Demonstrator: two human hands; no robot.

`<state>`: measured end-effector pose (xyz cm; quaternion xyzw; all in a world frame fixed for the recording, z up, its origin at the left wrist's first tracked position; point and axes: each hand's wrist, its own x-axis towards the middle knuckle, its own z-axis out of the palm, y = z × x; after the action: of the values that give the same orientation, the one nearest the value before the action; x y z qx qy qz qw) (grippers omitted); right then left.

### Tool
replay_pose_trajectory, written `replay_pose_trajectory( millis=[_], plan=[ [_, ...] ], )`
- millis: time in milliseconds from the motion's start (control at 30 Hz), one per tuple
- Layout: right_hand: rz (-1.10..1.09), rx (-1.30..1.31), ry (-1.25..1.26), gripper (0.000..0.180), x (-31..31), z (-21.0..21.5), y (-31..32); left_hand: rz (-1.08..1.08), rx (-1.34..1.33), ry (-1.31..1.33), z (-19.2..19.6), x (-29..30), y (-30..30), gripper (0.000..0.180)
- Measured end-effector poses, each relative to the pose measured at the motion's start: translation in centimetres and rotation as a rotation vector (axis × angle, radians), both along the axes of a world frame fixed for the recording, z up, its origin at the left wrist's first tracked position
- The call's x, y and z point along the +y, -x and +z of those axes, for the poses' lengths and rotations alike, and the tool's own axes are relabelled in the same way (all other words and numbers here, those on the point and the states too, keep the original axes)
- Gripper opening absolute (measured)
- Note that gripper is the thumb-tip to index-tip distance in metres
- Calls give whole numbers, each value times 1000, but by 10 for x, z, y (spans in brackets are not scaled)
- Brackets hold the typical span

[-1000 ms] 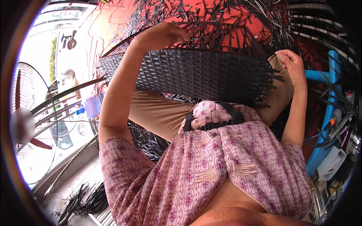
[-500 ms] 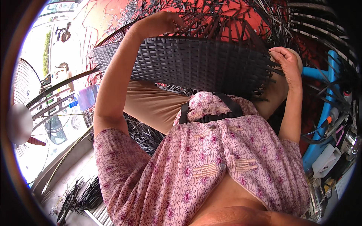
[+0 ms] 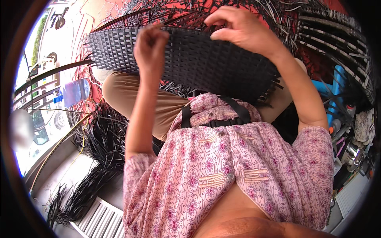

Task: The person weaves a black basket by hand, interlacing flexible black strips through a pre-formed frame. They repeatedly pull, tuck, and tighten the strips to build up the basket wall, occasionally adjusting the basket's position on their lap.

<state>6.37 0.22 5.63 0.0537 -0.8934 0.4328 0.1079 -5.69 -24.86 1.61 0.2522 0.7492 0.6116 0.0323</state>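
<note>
A curved panel of woven black plastic strips (image 3: 222,59) lies across my lap, with loose dark strip ends (image 3: 178,20) standing out past its far edge. My left hand (image 3: 152,47) is in front of the panel's left part, its fingers curled closed and blurred by motion. Whatever it may pinch is too smeared to make out. My right hand (image 3: 242,31) reaches over the far edge right of the middle. Its thumb and forefinger are curved and apart, and no strip shows clearly between them. Some fingers are hidden behind the hand.
Heaps of black strips (image 3: 107,142) lie at the left, and more cover the red floor (image 3: 158,6) beyond. A fan (image 3: 22,127) and a clear bottle (image 3: 75,92) stand left. At right are a blue frame (image 3: 337,91), a ribbed woven piece (image 3: 337,43) and assorted tools.
My right hand has left the panel's right end and moved left to its far edge. My left hand has drawn back toward me onto the panel's front. The panel has shifted slightly left.
</note>
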Motion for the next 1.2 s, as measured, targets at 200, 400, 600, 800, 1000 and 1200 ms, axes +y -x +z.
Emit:
replay_pose_trajectory(
  millis=[200, 400, 600, 800, 1000, 1200],
  plan=[
    [114, 6, -129, 37, -28, -35, 38, 182, -123, -54, -37, -3, -80, 28],
    [143, -37, 1, 42, -23, -41, 38, 176, 67, 54, -37, 16, -85, 33],
    [126, 11, 20, 41, -26, -43, 36, 168, 158, 172, -33, 20, -91, 42],
    [164, -34, -3, 36, -21, -37, 39, 186, 183, 121, -35, 20, -93, 42],
    [208, 19, -32, 34, -17, -36, 46, 167, 175, 88, -32, 24, -91, 43],
    [176, -38, 12, 32, -18, -39, 46, 147, 230, 131, -27, 25, -90, 40]
  ],
)
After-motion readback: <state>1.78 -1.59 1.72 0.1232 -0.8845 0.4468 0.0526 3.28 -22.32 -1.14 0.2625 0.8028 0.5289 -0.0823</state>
